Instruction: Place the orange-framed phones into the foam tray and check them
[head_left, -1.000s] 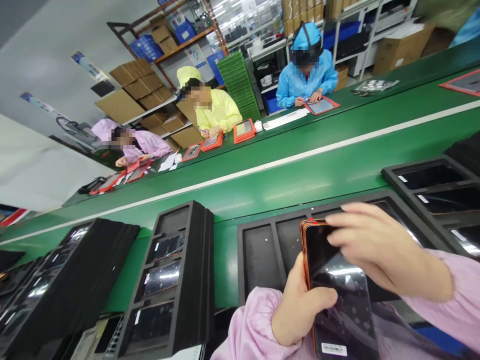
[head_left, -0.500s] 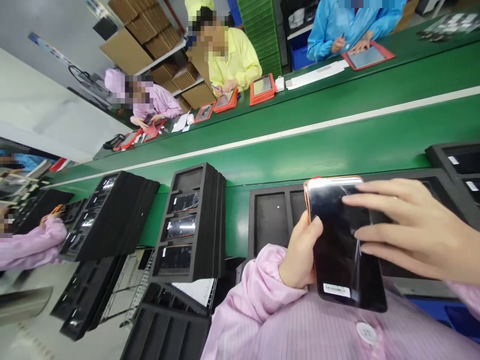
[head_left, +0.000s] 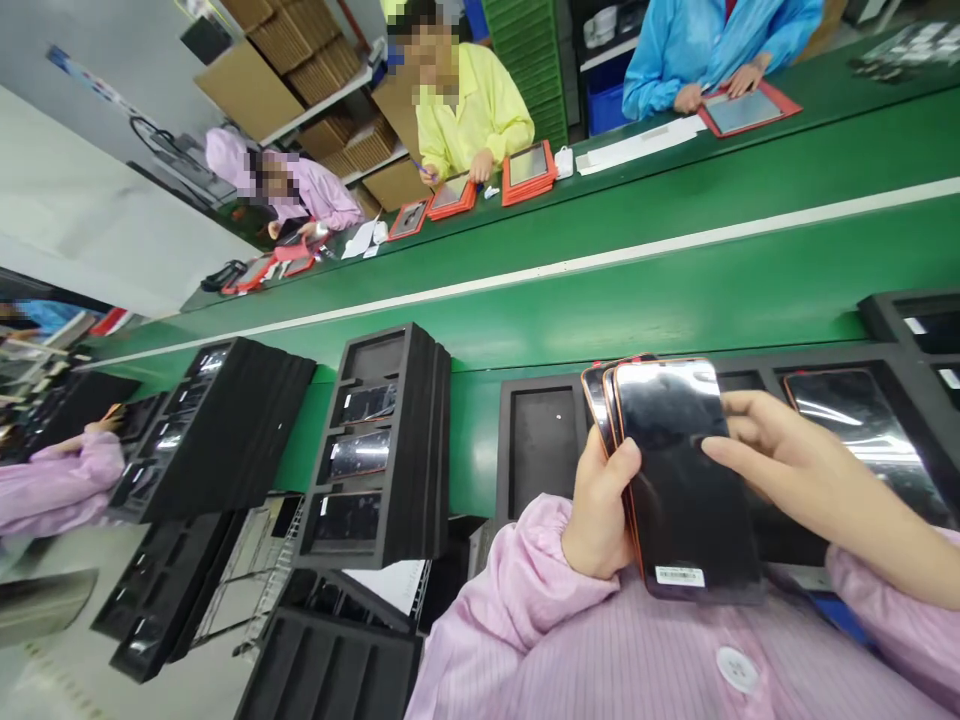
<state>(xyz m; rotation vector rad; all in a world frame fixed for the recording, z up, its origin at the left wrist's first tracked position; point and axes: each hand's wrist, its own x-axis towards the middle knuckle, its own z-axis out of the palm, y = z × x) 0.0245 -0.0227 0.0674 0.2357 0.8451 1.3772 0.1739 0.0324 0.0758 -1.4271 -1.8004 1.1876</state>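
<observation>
1. phone slabs (head_left: pixel 686 500) sit fanned in a stack at near right, gripped along the left edge by the left hand (head_left: pixel 604 515); the right hand (head_left: pixel 772 440) curls at the right edge, thumb over the top face, pinching or not i cannot tell.
2. step in hand seems to be sorting this stack; next calls for a steady left hold.
3. farther, a black tray (head_left: pixel 507 450) lies on the green bench (head_left: pixel 600 305).

Green bench (head_left: pixel 525 325), white partition (head_left: pixel 82 180), grey wall (head_left: pixel 97 30)

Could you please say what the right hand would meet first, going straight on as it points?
The right hand would meet the front phone, which its thumb seems to touch; depth is unclear.
</observation>
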